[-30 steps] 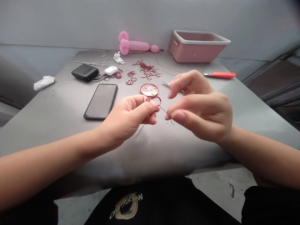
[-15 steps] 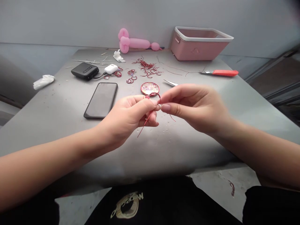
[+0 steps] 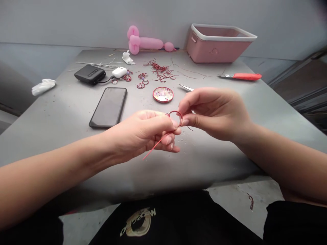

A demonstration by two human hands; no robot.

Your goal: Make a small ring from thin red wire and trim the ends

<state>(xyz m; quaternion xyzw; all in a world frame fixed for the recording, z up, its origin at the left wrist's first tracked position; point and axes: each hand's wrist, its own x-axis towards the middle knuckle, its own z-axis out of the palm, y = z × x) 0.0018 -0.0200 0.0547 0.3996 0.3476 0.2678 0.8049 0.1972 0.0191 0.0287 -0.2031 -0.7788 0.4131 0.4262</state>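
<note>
My left hand [image 3: 150,131] pinches a small loop of dark red cord [image 3: 176,112], with a red bead at its left side. A loose red cord end [image 3: 155,145] hangs down and to the left below my left fingers. My right hand [image 3: 214,114] is closed on the right side of the loop, thumb against forefinger, close to the left fingertips. A thin dark end sticks out under the right thumb. Just beyond the hands lies a round red-rimmed dish [image 3: 162,95] of pale beads. Pointed metal tips [image 3: 185,87] show behind my right hand.
A phone [image 3: 108,107], a black power bank [image 3: 90,74] and a white earbud case [image 3: 119,72] lie left. Red cord scraps [image 3: 160,69] and finished-looking rings [image 3: 142,84] lie mid-table. Farther back are a pink balloon [image 3: 150,43], a pink bin [image 3: 214,49] and a red-handled knife [image 3: 246,77].
Both hands have moved slightly nearer to me, the left one also rightward, with the loop. The bead dish is now uncovered, and the loop shows more openly between the fingers.
</note>
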